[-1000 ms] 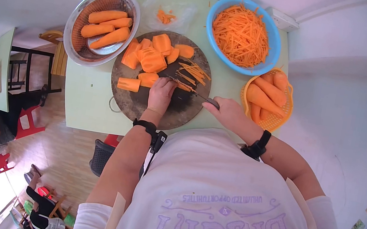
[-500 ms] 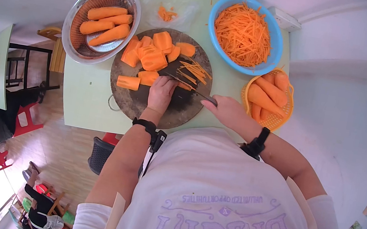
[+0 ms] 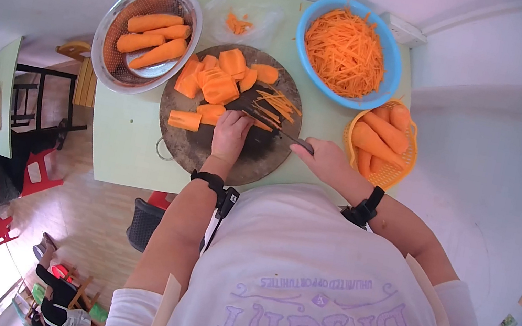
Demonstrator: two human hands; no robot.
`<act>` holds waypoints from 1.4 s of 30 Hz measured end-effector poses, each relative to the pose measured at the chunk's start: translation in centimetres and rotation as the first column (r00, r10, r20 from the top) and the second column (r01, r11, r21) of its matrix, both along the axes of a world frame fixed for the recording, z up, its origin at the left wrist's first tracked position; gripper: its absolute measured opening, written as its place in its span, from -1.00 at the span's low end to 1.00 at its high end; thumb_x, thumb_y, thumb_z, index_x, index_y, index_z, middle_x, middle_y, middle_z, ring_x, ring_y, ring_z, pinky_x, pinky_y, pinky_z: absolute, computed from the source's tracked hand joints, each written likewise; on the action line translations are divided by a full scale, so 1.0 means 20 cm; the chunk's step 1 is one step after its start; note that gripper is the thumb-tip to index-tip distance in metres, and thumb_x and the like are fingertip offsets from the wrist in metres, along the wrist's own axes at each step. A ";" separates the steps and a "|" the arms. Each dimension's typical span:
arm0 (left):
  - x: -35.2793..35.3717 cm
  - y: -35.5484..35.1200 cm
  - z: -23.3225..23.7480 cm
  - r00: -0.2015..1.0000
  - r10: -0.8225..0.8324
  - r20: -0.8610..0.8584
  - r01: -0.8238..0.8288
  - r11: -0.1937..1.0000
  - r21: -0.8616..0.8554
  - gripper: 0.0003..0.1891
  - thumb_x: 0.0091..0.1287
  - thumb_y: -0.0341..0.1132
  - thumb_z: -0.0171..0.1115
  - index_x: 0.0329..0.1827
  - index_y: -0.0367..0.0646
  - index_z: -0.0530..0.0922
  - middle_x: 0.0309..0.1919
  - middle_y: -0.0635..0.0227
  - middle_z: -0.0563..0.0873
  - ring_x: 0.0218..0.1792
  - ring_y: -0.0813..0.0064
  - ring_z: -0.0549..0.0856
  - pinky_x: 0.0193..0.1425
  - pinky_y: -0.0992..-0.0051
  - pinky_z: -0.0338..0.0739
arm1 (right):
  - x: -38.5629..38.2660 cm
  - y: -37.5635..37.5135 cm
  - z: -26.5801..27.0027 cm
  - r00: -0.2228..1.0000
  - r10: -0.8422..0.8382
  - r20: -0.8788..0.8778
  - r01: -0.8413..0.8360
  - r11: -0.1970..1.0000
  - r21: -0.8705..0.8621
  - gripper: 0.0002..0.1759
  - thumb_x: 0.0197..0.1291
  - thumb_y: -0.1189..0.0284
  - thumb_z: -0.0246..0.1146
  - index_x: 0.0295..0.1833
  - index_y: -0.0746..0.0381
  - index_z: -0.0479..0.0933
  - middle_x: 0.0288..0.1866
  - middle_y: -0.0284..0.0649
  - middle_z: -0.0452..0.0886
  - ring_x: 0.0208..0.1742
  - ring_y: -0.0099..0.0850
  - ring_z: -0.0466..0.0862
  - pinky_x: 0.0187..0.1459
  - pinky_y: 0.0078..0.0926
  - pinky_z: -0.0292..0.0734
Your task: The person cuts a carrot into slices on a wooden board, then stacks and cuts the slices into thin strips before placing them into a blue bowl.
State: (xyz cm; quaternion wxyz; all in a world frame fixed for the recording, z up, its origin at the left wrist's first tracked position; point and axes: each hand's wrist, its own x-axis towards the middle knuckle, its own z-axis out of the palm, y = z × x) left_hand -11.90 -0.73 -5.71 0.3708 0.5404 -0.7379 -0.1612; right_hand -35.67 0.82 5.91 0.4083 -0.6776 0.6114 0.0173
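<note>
A round dark cutting board [image 3: 267, 170] lies in front of me on the table. My left hand [image 3: 232, 134] presses its bent fingers down on a small carrot piece [image 3: 261, 124] there. In my right hand [image 3: 325, 162] is the handle of a knife [image 3: 299, 143]; its blade reaches left across the board to the carrot piece, close to my left fingertips. Thin carrot strips [image 3: 279, 105] lie just beyond the blade. Thick carrot slices [image 3: 220, 87] are heaped to the upper left, and a flat carrot slab [image 3: 184, 120] sits left of my left hand.
Back left, a metal basin [image 3: 98, 50] holds whole peeled carrots [image 3: 158, 53]. Back right stands a blue bowl [image 3: 397, 65] of shredded carrot [image 3: 343, 52]; nearer is a yellow basket [image 3: 385, 178] of carrots. Scraps lie on a plastic bag [image 3: 264, 24]. Other people sit far left.
The whole view has shifted slightly right and down. Both hands and the knife stay at nearly the same spot on the board.
</note>
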 end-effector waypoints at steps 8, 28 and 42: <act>0.00 0.00 0.00 1.000 0.006 0.018 -0.006 1.000 -0.004 -0.91 0.11 -0.47 0.40 -0.34 -0.14 0.67 -0.35 0.29 0.64 -0.20 0.20 0.63 -0.09 0.31 0.56 | 0.02 -0.01 0.06 0.998 0.050 -0.028 -0.049 0.998 0.028 -0.31 0.38 -0.15 0.02 -0.29 0.33 0.58 -0.35 0.12 0.64 -0.22 0.10 0.64 -0.13 -0.02 0.51; 0.00 0.00 0.00 1.000 0.018 0.020 -0.018 0.999 0.036 -0.92 0.13 -0.48 0.39 -0.34 -0.14 0.66 -0.31 0.29 0.65 -0.19 0.20 0.63 -0.08 0.31 0.55 | 0.04 -0.02 -0.08 0.998 0.054 -0.030 -0.054 0.998 0.025 -0.32 0.39 -0.12 0.06 -0.22 0.38 0.59 -0.33 0.13 0.65 -0.22 0.10 0.64 -0.14 -0.05 0.52; 0.00 0.00 -0.01 1.000 0.019 -0.008 -0.019 1.000 0.017 -0.91 0.13 -0.48 0.39 -0.34 -0.14 0.66 -0.33 0.28 0.64 -0.19 0.18 0.63 -0.10 0.29 0.55 | 0.03 -0.01 0.07 1.000 0.027 0.011 -0.028 0.999 0.044 -0.31 0.39 -0.13 0.04 -0.28 0.37 0.60 -0.34 0.14 0.65 -0.23 0.10 0.64 -0.13 -0.04 0.51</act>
